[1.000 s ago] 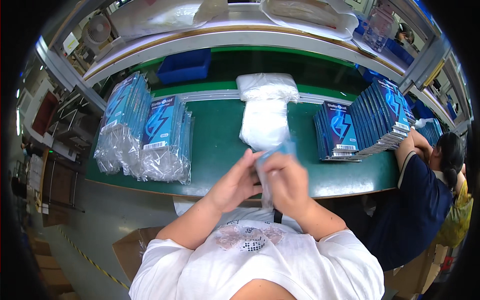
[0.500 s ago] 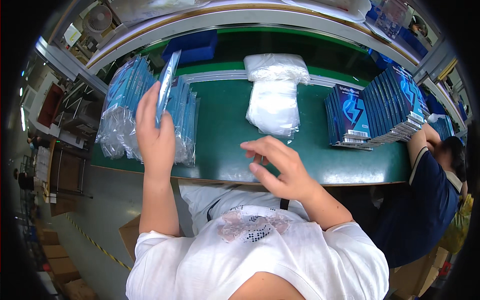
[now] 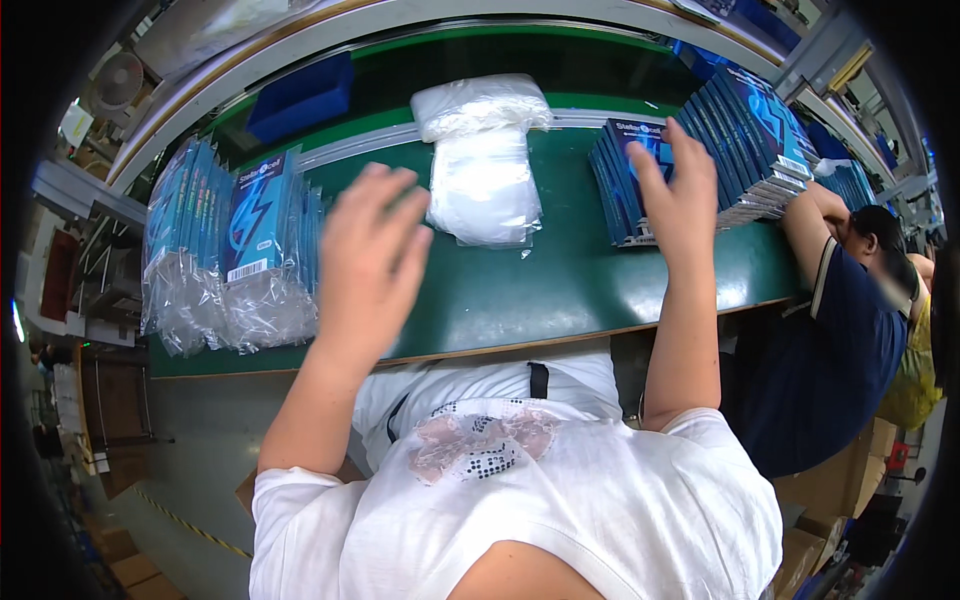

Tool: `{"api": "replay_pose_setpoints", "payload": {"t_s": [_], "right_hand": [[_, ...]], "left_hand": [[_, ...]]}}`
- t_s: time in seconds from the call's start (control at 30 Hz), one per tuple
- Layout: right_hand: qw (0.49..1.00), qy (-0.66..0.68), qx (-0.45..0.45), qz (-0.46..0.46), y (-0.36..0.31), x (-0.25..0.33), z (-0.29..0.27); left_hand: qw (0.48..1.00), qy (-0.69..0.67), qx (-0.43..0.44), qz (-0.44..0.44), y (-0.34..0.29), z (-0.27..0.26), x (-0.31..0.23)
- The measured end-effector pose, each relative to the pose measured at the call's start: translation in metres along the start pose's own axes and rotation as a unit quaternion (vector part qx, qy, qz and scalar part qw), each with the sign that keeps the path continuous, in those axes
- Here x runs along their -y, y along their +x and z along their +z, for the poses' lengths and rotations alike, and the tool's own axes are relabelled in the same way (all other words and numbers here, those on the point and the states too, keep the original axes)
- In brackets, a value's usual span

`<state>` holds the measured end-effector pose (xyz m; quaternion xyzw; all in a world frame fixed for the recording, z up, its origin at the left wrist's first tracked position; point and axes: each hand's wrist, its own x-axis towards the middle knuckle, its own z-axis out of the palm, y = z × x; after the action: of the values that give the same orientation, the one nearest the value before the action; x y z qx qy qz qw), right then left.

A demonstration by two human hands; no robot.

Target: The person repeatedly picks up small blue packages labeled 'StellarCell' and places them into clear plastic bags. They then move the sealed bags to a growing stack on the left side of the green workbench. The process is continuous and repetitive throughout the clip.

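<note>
My left hand (image 3: 375,255), somewhat smeared by motion, hovers over the table with its fingers apart and nothing in them. To its left stand several flat blue boxes in clear plastic bags (image 3: 258,225), packed upright in rows. My right hand (image 3: 682,190) is raised with thumb and fingers spread, in front of the row of unbagged blue boxes (image 3: 615,180) on the right; whether a fingertip touches a box cannot be made out. Between my hands lies a stack of clear plastic bags (image 3: 485,185), its far end bunched up.
The green table (image 3: 480,310) has a front edge close to my body. A blue bin (image 3: 300,97) sits at the back left, under a shelf (image 3: 380,30). A co-worker in a dark blue shirt (image 3: 850,350) leans at the table's right end, next to more boxes.
My left hand has let go of a bagged box, now among the others at left, and moved right. My right hand has gone right and forward to the unbagged boxes. The view has shifted.
</note>
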<state>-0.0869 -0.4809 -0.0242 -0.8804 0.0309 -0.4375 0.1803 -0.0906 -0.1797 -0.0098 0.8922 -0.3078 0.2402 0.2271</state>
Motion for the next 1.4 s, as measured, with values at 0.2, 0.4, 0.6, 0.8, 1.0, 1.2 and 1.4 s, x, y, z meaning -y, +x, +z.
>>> {"api": "replay_pose_setpoints", "payload": {"t_s": [0.2,0.4,0.6,0.8,1.0,1.2,1.4], "right_hand": [[0.977,-0.158,0.14,-0.002,-0.019,-0.014,0.019],[0.98,0.023,0.188,0.061,-0.01,0.02,-0.004],[0.733,0.584,0.163,0.308,-0.039,0.051,-0.004],[0.445,0.74,0.32,0.39,-0.077,0.057,0.003],[0.373,0.721,0.369,0.452,-0.087,0.07,0.017],[0.444,0.69,0.348,0.454,-0.082,0.058,0.017],[0.557,0.636,0.284,0.453,-0.094,0.063,0.019]], "left_hand": [[0.988,0.005,0.14,0.058,-0.001,0.057,0.023],[0.993,-0.08,0.087,0.022,0.002,0.067,0.027],[0.981,-0.176,0.048,-0.059,0.0,0.067,0.019],[0.964,-0.238,0.024,-0.117,-0.003,0.071,0.014],[0.948,-0.286,0.039,-0.134,-0.007,0.065,0.011],[0.781,-0.483,0.056,-0.392,-0.007,0.068,0.011],[0.839,-0.443,0.073,-0.308,-0.016,0.068,0.016]]}}
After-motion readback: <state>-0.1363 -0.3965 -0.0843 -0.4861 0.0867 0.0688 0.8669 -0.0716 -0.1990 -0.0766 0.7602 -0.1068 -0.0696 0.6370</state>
